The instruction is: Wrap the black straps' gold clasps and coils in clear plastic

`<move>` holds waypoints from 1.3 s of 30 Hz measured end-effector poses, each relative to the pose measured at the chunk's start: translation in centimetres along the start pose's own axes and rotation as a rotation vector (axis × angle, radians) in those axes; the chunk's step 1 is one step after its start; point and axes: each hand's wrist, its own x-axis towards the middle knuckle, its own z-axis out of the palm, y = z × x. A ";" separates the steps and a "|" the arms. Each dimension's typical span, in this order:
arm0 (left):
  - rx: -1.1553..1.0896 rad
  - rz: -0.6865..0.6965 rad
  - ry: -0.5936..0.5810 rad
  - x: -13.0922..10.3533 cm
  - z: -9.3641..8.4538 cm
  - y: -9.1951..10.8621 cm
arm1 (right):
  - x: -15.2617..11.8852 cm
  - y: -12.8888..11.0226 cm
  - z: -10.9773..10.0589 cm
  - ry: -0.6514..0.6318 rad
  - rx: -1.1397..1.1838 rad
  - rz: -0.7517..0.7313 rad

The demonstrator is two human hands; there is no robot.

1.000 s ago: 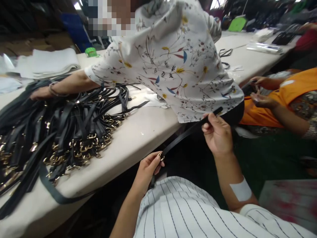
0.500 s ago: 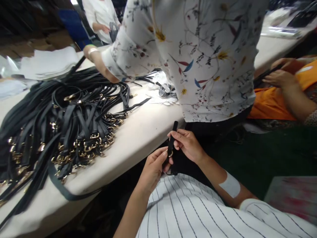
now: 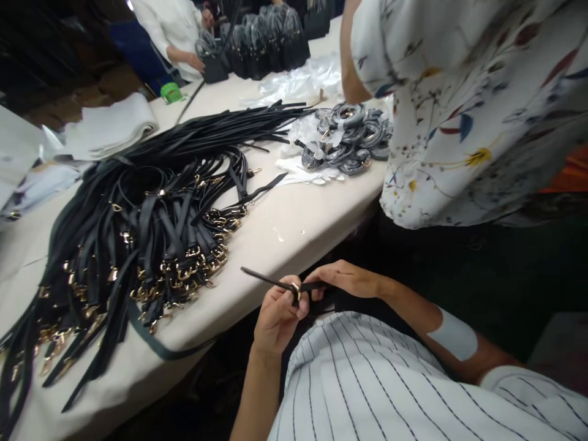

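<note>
Between my hands, just over my lap, is a black strap (image 3: pixel 264 278) with a gold buckle (image 3: pixel 296 290). My left hand (image 3: pixel 278 312) pinches it at the buckle, and one thin end sticks out to the left over the table edge. Closed on the strap on the buckle's other side is my right hand (image 3: pixel 344 279), its fingertips partly hidden behind the strap. Nearest to my hands on the table lies a big heap of black straps (image 3: pixel 174 226) with gold buckles and clasps along its front.
The cream-covered table (image 3: pixel 271 236) runs diagonally. Wrapped coiled straps (image 3: pixel 349 138) lie farther back beside a person in a floral shirt (image 3: pixel 459 122). Another person in white (image 3: pixel 169 37) stands behind black bags (image 3: pixel 269 46). Folded white sheets (image 3: pixel 110 125) and a green roll (image 3: pixel 171 92) sit at far left.
The strap has turned from upright to nearly level, pointing left. My right hand has shifted along it. The floral-shirted person has moved right, uncovering the coiled straps and the bags.
</note>
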 end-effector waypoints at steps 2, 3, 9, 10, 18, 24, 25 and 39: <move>0.040 0.052 0.016 -0.3 -1.1 0.2 | -0.3 0.2 0.1 -0.034 -0.048 0.057; 0.068 0.066 0.033 -0.5 -1.6 0.2 | -0.4 0.1 0.1 -0.010 -0.074 0.063; 0.299 0.047 0.085 -1.1 -3.1 -0.2 | -0.4 -0.7 -0.7 0.109 -0.243 0.025; 0.335 0.037 0.080 -1.2 -3.2 -0.3 | -0.3 -0.8 -0.8 0.122 -0.238 0.023; 0.223 -0.025 0.043 -1.0 -3.5 -2.1 | -0.3 -0.5 -0.9 0.169 -0.158 -0.053; 0.205 -0.064 -0.025 -0.3 -3.5 -3.0 | -0.1 -0.4 -1.2 0.177 -0.087 -0.112; 0.223 -0.074 -0.035 -0.1 -3.4 -3.0 | 0.0 -0.4 -1.3 0.172 -0.084 -0.119; 0.274 -0.078 -0.071 0.2 -4.7 -2.6 | 0.2 0.4 -2.3 0.179 0.088 -0.088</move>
